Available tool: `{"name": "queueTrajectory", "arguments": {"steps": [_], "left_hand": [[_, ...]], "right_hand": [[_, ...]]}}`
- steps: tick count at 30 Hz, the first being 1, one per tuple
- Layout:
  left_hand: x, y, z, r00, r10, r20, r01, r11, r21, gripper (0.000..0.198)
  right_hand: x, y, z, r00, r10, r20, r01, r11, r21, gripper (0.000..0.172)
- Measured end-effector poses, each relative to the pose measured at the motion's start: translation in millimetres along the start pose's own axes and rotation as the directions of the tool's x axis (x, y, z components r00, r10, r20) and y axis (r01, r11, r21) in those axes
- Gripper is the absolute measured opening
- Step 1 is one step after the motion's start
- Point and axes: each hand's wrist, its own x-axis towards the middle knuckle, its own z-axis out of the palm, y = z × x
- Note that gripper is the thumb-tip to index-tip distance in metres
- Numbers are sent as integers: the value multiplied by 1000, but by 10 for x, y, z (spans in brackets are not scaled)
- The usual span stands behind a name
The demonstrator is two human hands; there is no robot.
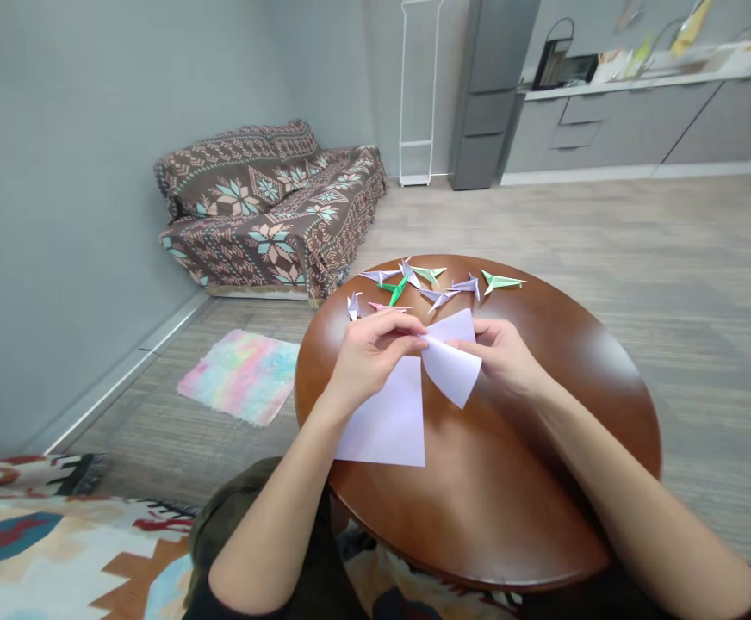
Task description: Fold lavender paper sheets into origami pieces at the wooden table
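Observation:
Both of my hands hold one pale lilac sheet of paper [451, 372] above the round table, and it is bent over on itself. My left hand [381, 340] pinches its left corner between thumb and fingers. On the other side my right hand [501, 349] grips the right part, with the thumb on the near face and the fingers behind. A second flat lilac sheet [388, 422] lies on the table below my left hand, partly hidden by the wrist. Beyond my hands sit several folded paper birds, among them a green one [394, 290] and a pink one [389, 307].
The glossy brown round table [492, 517] stands close before me. More folded birds, such as a pale green one [502, 282], lie along its far side. A covered sofa [265, 215] and a pastel rug [239, 376] are to the left; kitchen cabinets [640, 129] line the back.

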Motion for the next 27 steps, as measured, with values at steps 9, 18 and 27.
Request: {"name": "queueTrajectory", "arguments": {"steps": [9,18,27], "left_hand": [[-16,-19,-4,997,-72,14,72,996,-50,8],[-6,-34,65,985,-144,96,163,957,-239,15],[-10,-48,105,968,-176,178,217,946,-243,14]], "right_hand": [[10,24,-14,997,30,75,-30,1000,-5,34],[-14,-71,11,996,-33,84,35,999,-22,20],[-68,-112,32,963,-265,46,269,951,-156,13]]}}
